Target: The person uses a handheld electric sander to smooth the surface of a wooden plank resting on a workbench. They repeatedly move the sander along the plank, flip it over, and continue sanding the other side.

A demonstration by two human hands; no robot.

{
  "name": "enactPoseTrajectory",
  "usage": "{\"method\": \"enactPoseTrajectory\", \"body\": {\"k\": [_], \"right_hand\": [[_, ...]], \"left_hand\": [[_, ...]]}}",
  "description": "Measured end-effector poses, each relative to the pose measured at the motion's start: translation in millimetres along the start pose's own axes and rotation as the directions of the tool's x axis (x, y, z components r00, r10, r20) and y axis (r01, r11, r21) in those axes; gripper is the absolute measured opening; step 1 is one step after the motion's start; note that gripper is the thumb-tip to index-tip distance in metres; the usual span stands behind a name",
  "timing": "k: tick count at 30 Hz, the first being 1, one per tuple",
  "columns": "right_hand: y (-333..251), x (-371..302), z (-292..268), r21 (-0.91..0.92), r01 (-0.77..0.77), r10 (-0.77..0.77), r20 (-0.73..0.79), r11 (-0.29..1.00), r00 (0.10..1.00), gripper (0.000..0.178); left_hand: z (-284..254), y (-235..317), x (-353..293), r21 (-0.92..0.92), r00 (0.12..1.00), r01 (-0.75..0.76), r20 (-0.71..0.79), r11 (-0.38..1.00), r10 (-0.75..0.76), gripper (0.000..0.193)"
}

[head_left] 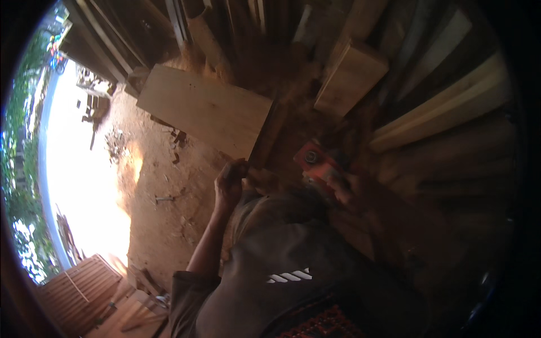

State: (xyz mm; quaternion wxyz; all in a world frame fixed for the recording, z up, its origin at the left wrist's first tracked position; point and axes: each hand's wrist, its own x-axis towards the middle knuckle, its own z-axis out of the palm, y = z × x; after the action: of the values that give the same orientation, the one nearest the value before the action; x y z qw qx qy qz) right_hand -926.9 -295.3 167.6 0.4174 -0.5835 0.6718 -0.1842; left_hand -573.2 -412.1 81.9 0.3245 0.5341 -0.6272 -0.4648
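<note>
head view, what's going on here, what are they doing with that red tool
A person has the red tool in their right hand, out in front of their body; blur hides its details. Their left hand is at the near corner of a wide board, though whether it grips the board is hard to tell. The tool is to the right of the board, apart from it. A thick block and long planks lie farther right.

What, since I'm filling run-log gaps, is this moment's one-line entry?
left hand: at near corner of wide board, contact unclear | right hand: holding red tool | nearby: planks
</note>
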Motion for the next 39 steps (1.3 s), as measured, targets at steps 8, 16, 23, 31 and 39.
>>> {"method": "enactPoseTrajectory", "body": {"k": [8, 16, 23, 31, 39], "right_hand": [[-27, 24, -10, 0.227, -0.006, -0.026, 0.136, 0.974, 0.99, 0.045], [-59, 45, 4, 0.316, -0.098, 0.006, 0.279, 0.944, 0.96, 0.051], [-195, 246, 75, 0.177, 0.339, -0.378, 0.299, 0.924, 0.876, 0.057], [-102, 144, 12, 0.094, 0.087, -0.11, 0.279, 0.992, 0.954, 0.052], [-103, 120, 0, 0.1, -0.051, 0.023, 0.265, 0.994, 0.964, 0.054]], "left_hand": [[16, 30, -39, -0.312, 0.957, 0.139, -0.201, 0.94, -0.208, 0.018], [-37, 28, -175, -0.275, 0.52, 0.101, -0.805, 0.956, -0.287, 0.022], [-43, -41, -61, 0.033, 0.596, 0.191, -0.798, 0.981, -0.09, 0.024], [7, -58, 76, -0.182, 0.726, 0.392, -0.541, 0.902, -0.424, 0.069], [6, -48, 71, -0.19, 0.76, 0.352, -0.513, 0.917, -0.398, 0.075]]}}
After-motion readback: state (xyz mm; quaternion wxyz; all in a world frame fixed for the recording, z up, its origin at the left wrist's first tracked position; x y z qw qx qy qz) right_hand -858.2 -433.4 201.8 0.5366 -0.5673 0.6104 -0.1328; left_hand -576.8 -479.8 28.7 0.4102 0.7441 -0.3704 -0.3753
